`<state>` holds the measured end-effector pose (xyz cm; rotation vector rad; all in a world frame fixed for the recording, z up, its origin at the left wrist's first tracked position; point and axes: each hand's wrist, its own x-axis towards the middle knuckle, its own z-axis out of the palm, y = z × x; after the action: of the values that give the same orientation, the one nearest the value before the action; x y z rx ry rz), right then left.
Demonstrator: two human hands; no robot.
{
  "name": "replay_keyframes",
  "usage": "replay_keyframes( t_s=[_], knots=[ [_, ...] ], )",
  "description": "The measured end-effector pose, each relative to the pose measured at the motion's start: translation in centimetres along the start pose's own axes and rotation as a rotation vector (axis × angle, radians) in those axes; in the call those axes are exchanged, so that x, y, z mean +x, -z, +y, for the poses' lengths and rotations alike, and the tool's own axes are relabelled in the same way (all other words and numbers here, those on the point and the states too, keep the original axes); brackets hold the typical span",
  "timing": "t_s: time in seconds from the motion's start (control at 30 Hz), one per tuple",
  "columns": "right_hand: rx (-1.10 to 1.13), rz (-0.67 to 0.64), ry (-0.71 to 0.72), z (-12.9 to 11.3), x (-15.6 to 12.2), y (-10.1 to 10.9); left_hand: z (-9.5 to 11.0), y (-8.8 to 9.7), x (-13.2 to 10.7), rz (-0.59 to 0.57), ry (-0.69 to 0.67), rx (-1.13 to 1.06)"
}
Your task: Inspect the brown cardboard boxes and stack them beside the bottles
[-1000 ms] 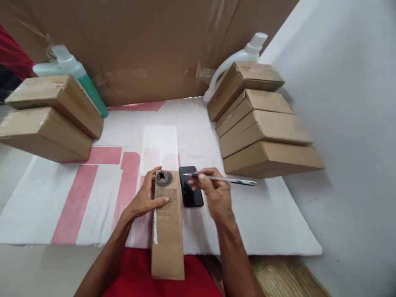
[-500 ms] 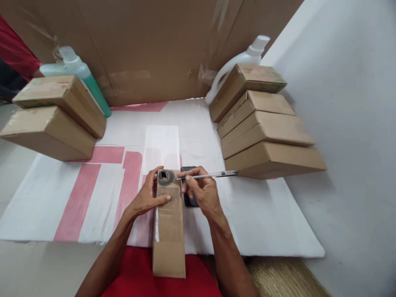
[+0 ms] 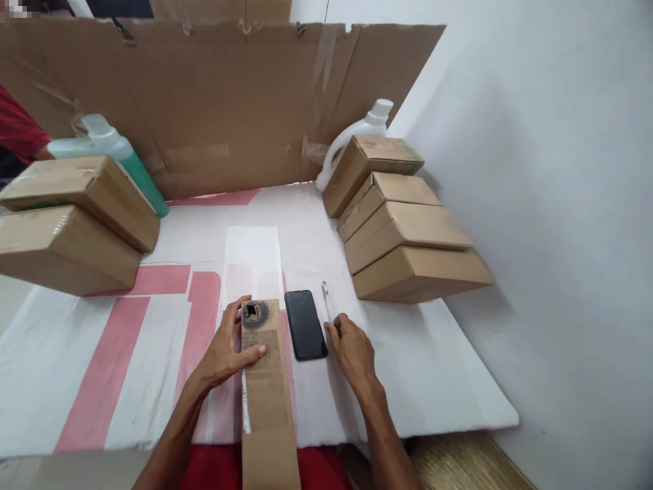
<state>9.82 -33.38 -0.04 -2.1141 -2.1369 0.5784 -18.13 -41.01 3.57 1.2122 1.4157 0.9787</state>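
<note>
A long brown cardboard box (image 3: 266, 395) lies lengthwise in front of me, reaching past the table's near edge. At its far end is a dark ring around a small hole (image 3: 254, 312). My left hand (image 3: 224, 350) grips that end, thumb across the top and fingers on the left side. A black phone (image 3: 305, 324) lies face up just right of the box. A slim pen (image 3: 326, 299) lies flat on the cloth to the right of the phone. My right hand (image 3: 353, 348) rests on the cloth with its fingertips closed on the pen's near end.
A white and pink cloth (image 3: 127, 327) covers the table. Several flat brown boxes (image 3: 408, 238) are stacked at the right, two boxes (image 3: 71, 224) at the left. A green bottle (image 3: 118, 158), a white jug (image 3: 357, 133) and a cardboard screen (image 3: 229, 102) stand behind. A person's red sleeve (image 3: 15, 129) shows far left.
My right hand has carried the pen from the box's ringed hole rightward and laid it down beside the phone, which is now uncovered. My left hand stays on the box. The view tilted up.
</note>
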Motion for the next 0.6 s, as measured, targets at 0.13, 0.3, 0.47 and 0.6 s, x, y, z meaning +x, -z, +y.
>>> replay_keyframes(
  t_s=[0.13,0.3,0.47,0.6],
  knots=[
    [-0.033,0.086,0.018,-1.3,-0.7,0.2,0.2,0.0,0.1,-0.003,0.012,-0.017],
    [-0.049,0.041,0.103,-3.9,-1.6,-0.6,0.1,-0.1,0.0,-0.009,0.020,-0.028],
    [-0.110,0.064,0.045,-5.8,-1.9,-1.7,-0.4,-0.1,0.0,0.000,0.022,-0.032],
    [-0.022,0.076,-0.023,-6.3,-1.8,-1.9,-0.4,0.0,0.1,-0.001,0.006,-0.027]
  ],
)
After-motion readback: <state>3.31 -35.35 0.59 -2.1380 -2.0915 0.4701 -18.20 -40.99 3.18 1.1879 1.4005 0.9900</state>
